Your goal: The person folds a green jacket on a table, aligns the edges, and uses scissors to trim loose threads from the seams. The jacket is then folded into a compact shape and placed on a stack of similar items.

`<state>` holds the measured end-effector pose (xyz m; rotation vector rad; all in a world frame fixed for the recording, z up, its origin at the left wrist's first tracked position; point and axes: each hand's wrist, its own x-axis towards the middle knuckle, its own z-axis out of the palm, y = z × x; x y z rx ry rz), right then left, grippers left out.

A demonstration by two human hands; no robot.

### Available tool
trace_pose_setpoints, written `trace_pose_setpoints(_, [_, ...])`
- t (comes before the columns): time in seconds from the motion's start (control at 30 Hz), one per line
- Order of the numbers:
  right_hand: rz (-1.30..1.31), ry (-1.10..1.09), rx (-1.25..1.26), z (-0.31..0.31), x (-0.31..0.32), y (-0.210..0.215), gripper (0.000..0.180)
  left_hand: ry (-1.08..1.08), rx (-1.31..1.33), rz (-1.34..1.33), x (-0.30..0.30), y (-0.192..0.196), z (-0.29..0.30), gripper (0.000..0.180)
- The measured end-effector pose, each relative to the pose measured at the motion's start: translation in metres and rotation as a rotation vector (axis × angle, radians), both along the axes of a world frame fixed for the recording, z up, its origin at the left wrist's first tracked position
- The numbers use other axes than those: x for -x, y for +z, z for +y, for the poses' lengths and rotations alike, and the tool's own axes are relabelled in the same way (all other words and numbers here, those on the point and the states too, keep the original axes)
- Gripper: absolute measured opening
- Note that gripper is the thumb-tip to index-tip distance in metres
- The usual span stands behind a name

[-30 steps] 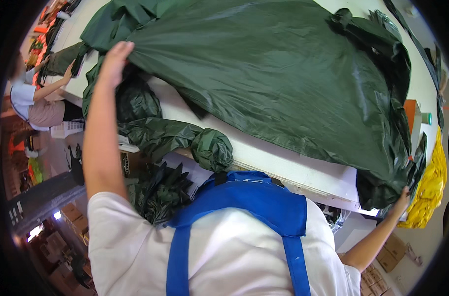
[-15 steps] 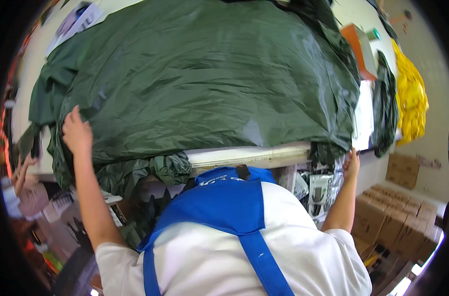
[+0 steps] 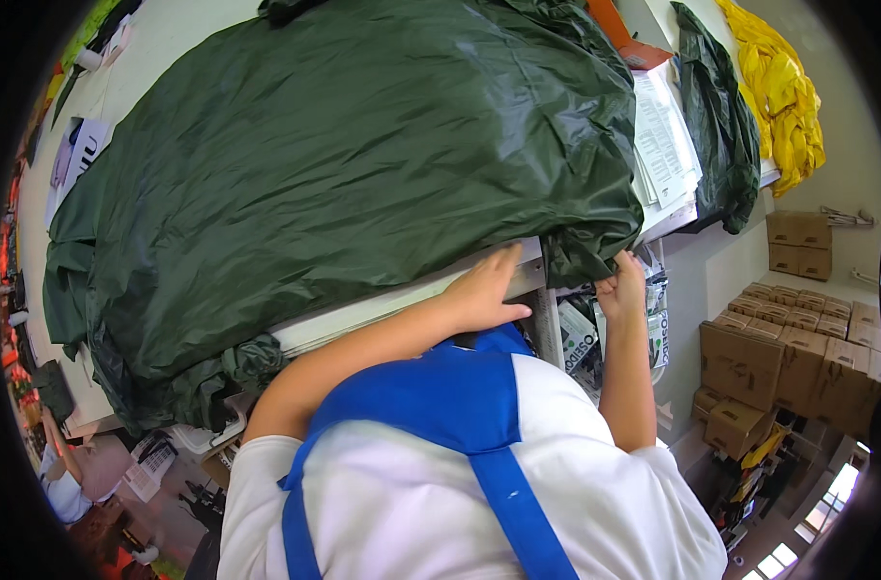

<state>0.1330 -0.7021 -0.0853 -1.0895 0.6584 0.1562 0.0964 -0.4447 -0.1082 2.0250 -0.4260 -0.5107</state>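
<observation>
1. Left hand [image 3: 481, 292] has swung from the sheet's [image 3: 344, 164] left side to the table's [image 3: 175, 46] front edge, fingers loosely spread, gripping nothing visible.
2. Right hand [image 3: 626, 290], farther right along that edge, pinches the sheet's bunched corner.
3. Across the table, the sheet looks mostly spread; creases and that bunching remain.

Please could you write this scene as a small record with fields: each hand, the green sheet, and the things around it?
Left hand: open, thumb apart, at the near edge of the green sheet; contact unclear
Right hand: grip closed on the sheet's hanging corner
Sheet state: wrinkled, spread over a white table
Right of sheet: papers, then a dark cloth, then a yellow cloth
Beyond table, right: stacked cardboard boxes
</observation>
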Motion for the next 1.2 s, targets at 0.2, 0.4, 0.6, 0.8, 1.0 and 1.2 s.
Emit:
trace_pose_setpoints(0.2, [-0.184, 0.54, 0.065, -0.018, 0.025, 0.076, 0.029, 0.244, 1.344, 1.081, -0.047, 0.052, -0.043, 0.078])
trace_pose_setpoints(0.4, [0.239, -0.051, -0.4, -0.062, 0.015, 0.005, 0.037, 0.087, 1.685, 1.336, -0.044, 0.047, -0.074, 0.046])
trace_pose_setpoints(0.6, [-0.093, -0.469, -0.013, -0.058, 0.01, 0.047, 0.03, 0.282, 0.567, 1.034, -0.03, 0.046, -0.064, 0.037])
trace_pose_setpoints(0.8, [-0.175, -0.552, -0.129, -0.097, 0.118, 0.057, 0.016, 0.246, 0.234, -0.435, -0.031, 0.031, -0.043, 0.056])
trace_pose_setpoints(1.0, [0.56, -0.884, -0.255, -0.12, 0.251, -0.061, 0.024, -0.11, -0.552, -0.453, -0.018, -0.024, -0.049, 0.07])
trace_pose_setpoints(1.2, [-0.295, -0.259, -0.158, 0.022, 0.106, 0.124, 0.036, -0.045, -0.397, -0.568, -0.013, -0.047, -0.057, 0.047])
